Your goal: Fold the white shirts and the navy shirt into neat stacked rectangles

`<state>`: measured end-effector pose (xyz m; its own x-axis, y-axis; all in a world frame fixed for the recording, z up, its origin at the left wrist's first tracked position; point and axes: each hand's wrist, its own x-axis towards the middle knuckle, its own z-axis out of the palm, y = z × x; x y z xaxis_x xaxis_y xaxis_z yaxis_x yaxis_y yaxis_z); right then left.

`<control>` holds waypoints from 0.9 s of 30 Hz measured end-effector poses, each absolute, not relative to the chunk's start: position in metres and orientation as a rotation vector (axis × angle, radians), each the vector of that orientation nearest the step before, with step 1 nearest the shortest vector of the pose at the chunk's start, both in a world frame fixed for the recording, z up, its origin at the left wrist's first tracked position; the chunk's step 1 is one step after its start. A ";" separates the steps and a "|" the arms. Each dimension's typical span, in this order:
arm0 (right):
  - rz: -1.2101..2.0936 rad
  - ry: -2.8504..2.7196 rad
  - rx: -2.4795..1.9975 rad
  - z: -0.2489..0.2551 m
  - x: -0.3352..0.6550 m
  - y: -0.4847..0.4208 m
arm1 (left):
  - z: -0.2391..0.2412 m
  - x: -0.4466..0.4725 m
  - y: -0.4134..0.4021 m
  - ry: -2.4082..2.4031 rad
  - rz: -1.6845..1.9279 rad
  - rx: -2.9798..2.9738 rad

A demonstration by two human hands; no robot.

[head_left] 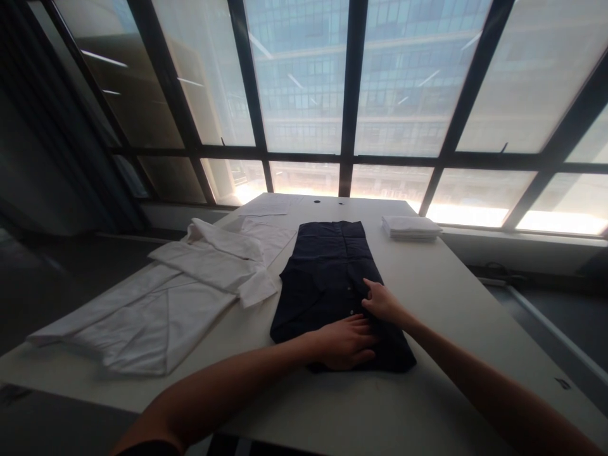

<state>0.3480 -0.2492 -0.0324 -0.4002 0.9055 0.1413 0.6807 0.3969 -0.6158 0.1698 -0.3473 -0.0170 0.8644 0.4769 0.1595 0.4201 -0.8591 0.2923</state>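
A dark navy shirt [327, 272] lies on the white table in front of me, folded into a long panel, with small pale buttons along its front. My left hand [346, 342] rests flat on the near part of the shirt, fingers spread over the cloth beside the buttons. Just beyond it, at the shirt's right side, is my right hand [382, 301]. Its index finger reaches out over the fabric while the other fingers curl in at the cloth by the button line. The exact grip there is partly hidden.
White garments [190, 291] lie spread over the left half of the table [441, 329]. A neat stack of folded white cloth [411, 228] sits at the far right. Flat white sheets [266, 206] lie at the far left. Large windows [304, 76] stand behind the table.
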 end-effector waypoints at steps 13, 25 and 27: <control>0.348 -2.165 -1.221 -0.043 0.369 -0.239 | -0.008 0.167 -0.340 1.187 0.888 2.580; 0.239 -2.505 -1.359 -0.069 0.372 -0.224 | -0.021 0.168 -0.335 0.648 0.458 2.814; 0.237 -2.489 -1.391 -0.068 0.374 -0.221 | -0.020 0.166 -0.334 0.622 0.377 2.791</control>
